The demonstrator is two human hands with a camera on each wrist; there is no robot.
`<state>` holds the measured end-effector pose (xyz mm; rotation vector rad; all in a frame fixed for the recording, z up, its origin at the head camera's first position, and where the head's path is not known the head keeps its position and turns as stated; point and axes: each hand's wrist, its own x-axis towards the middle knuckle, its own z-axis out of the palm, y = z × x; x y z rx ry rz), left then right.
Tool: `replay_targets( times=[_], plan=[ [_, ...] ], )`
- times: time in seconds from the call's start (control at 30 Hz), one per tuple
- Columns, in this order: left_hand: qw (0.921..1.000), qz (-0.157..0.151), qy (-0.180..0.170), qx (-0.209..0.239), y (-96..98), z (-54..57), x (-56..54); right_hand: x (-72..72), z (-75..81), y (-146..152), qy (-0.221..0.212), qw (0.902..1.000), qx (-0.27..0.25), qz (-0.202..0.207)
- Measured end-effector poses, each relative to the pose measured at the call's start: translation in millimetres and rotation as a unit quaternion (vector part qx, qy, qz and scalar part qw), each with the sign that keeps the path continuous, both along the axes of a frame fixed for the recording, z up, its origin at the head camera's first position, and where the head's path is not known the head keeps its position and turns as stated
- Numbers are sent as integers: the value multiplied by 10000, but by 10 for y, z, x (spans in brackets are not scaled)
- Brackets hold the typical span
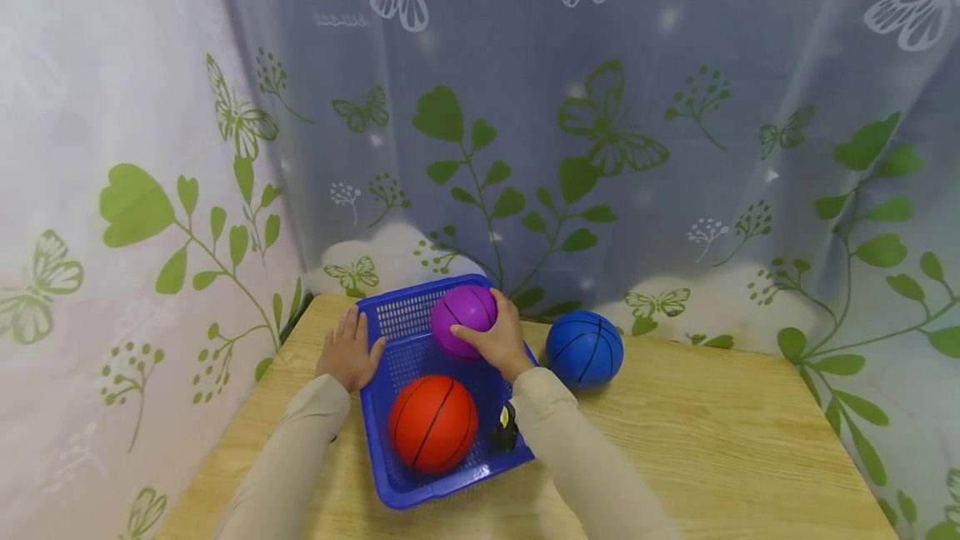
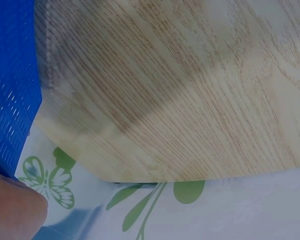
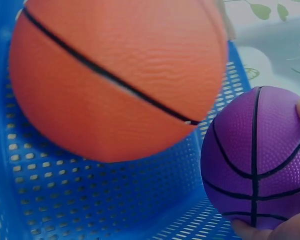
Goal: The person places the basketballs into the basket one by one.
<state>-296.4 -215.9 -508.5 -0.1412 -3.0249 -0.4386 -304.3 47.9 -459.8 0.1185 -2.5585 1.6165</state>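
A blue plastic basket (image 1: 378, 448) with mesh walls stands on the wooden table. My right hand (image 1: 501, 342) grips a small purple basketball (image 1: 463, 315) over the basket's far end, thumb on the near side. In the right wrist view the purple basketball (image 3: 255, 155) shows between thumb and finger. An orange-red basketball (image 1: 433, 423) lies in the near part of the basket, next to a small black object with a yellow mark (image 1: 506, 427). My left hand (image 1: 351, 352) rests at the basket's left rim, fingers extended and thumb over the edge.
A blue basketball (image 1: 585, 350) sits on the table (image 1: 697, 432) just right of the basket. Behind the table hangs a curtain (image 1: 517, 140) with leaf and butterfly prints, and it runs along the left side too.
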Motion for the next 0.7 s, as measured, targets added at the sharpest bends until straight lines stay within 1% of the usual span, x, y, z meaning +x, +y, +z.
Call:
replay_targets(
  times=[0.13, 0.27, 0.37, 0.5, 0.6, 0.7],
  plan=[
    [10000, 0, 25, 39, 0, 2, 6, 11, -62, -11, 207, 9990, 397, 93],
    [10000, -33, 16, 58, 2, 4, 0, 34, -88, 13, 213, 9974, 676, 135],
    [10000, -31, 71, 50, -3, -2, -4, 52, -78, 30, 51, 9964, 801, 272],
    [9998, -31, 170, 74, -7, -16, -12, 71, -60, 43, -175, 9944, 850, 599],
    [9998, -34, 171, 80, -2, -28, -14, 81, -65, 52, -275, 9926, 896, 771],
    [9999, -9, 116, 85, 1, -39, -14, 86, -58, 66, -251, 9915, 925, 876]
  ],
)
